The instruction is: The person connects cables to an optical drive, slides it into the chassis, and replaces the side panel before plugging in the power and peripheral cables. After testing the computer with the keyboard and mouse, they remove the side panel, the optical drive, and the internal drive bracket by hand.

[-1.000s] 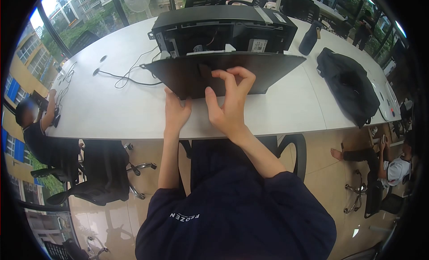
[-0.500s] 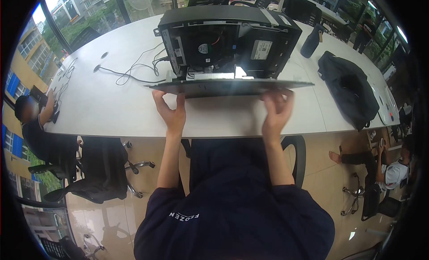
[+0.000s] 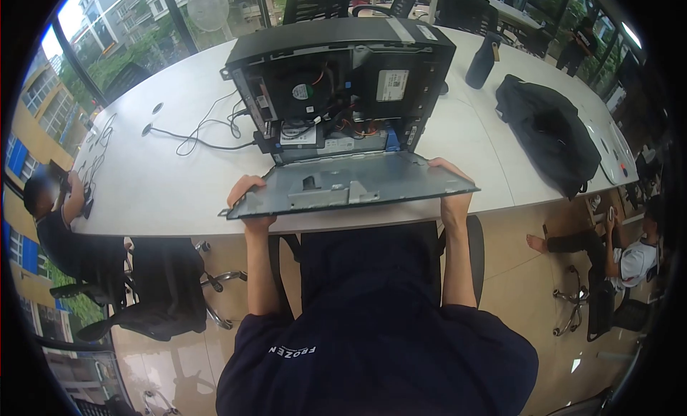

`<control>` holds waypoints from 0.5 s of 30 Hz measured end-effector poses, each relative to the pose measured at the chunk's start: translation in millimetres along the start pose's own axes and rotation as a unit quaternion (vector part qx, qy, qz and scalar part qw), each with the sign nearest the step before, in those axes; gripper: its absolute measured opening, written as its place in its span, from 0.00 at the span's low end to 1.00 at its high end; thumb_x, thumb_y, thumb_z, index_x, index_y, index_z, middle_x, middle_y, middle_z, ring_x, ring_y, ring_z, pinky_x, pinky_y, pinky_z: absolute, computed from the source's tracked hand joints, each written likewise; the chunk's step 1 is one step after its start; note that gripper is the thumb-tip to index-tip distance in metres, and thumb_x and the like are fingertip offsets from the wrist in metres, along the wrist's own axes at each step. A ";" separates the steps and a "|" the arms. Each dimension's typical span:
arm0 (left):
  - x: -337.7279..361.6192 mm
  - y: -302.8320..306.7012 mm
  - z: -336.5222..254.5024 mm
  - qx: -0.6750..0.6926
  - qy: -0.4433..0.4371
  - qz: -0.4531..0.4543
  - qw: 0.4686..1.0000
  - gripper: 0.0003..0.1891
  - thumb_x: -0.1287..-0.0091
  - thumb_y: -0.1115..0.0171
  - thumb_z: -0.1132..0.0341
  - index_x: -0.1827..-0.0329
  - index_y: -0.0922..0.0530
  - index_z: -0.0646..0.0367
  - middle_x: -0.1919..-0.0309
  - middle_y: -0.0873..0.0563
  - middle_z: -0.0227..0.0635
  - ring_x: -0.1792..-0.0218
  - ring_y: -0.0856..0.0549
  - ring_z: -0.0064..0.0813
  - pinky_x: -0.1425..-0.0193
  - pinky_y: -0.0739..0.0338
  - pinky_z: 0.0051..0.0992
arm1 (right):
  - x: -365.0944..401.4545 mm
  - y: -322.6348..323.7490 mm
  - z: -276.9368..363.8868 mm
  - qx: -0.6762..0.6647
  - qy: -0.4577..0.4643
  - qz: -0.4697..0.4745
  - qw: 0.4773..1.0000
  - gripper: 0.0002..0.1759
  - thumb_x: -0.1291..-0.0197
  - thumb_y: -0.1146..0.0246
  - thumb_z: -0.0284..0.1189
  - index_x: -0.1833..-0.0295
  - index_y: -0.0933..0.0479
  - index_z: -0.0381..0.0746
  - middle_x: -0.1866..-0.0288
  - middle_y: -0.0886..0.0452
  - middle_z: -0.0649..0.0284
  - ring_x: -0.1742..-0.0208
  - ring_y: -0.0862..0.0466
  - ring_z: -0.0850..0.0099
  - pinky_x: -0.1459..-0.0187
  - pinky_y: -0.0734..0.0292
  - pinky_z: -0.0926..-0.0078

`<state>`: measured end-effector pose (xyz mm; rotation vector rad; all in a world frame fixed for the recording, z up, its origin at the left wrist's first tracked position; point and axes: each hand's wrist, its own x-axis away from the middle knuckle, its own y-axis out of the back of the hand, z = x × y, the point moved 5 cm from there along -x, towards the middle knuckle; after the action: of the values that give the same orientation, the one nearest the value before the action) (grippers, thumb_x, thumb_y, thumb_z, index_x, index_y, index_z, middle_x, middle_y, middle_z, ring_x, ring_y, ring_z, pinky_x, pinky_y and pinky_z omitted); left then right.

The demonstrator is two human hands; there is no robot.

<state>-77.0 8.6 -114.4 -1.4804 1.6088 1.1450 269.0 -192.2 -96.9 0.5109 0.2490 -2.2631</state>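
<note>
Between my two hands is a metal computer side panel (image 3: pixel 372 174), tilted with its grey inner face up. My left hand (image 3: pixel 249 200) grips its left end, fingers over the top and the rest under it. At the right end my right hand (image 3: pixel 451 191) clasps the panel, partly hidden beneath it. Just beyond stands a black desktop computer case (image 3: pixel 343 40) with its near side uncovered. A fan (image 3: pixel 302 90), a drive with a white label (image 3: pixel 392 85) and coloured wires show inside it. The panel's far edge lies right at the case's bottom edge.
Cables (image 3: pixel 207 123) run over the white table (image 3: pixel 172 194) left of the case. A dark bottle (image 3: pixel 482 62) and a black bag (image 3: pixel 547 133) are on the right. One person (image 3: pixel 61 201) sits at far left, another (image 3: pixel 630 255) at far right.
The panel has come toward me and tipped down, so its inner face now shows. My hands have moved outward to its ends and nearer to me.
</note>
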 end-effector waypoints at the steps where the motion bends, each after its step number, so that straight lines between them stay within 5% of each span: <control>1: -2.1 3.0 -0.5 0.017 -0.020 0.007 1.000 0.28 0.33 0.35 0.43 0.60 0.24 0.66 0.66 0.21 0.37 0.69 0.24 0.27 0.63 0.32 0.27 | -0.9 -0.3 -0.1 -0.011 0.019 0.008 1.000 0.13 0.39 0.34 0.26 0.53 0.14 0.29 0.58 0.12 0.62 0.56 0.16 0.76 0.50 0.23 0.79; 6: -1.0 10.0 4.5 0.114 0.078 -0.027 0.990 0.28 0.36 0.33 0.43 0.65 0.21 0.66 0.72 0.20 0.35 0.72 0.25 0.24 0.67 0.33 0.26 | -1.9 3.8 -11.7 -0.150 0.058 0.071 0.984 0.21 0.35 0.35 0.38 0.54 0.15 0.26 0.61 0.12 0.60 0.60 0.15 0.75 0.54 0.22 0.79; 13: -21.2 14.3 -13.1 0.042 -0.058 -0.002 0.997 0.16 0.43 0.30 0.59 0.72 0.23 0.64 0.83 0.26 0.29 0.82 0.30 0.22 0.77 0.43 0.24 | -3.2 2.9 -9.5 -0.222 0.022 0.097 0.970 0.21 0.30 0.40 0.37 0.58 0.15 0.26 0.66 0.13 0.56 0.67 0.16 0.74 0.64 0.24 0.82; 15: -24.3 16.7 -20.7 0.039 -0.086 0.039 0.995 0.14 0.46 0.29 0.61 0.73 0.23 0.63 0.84 0.26 0.29 0.83 0.31 0.21 0.78 0.43 0.24 | -2.4 5.0 -23.8 -0.206 -0.125 0.087 0.967 0.20 0.28 0.41 0.35 0.61 0.15 0.27 0.70 0.15 0.57 0.69 0.17 0.75 0.66 0.25 0.82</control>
<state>-88.2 -0.8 -81.5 -1.2431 1.5857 1.2050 280.9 -186.1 -117.4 0.0266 0.5105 -2.0039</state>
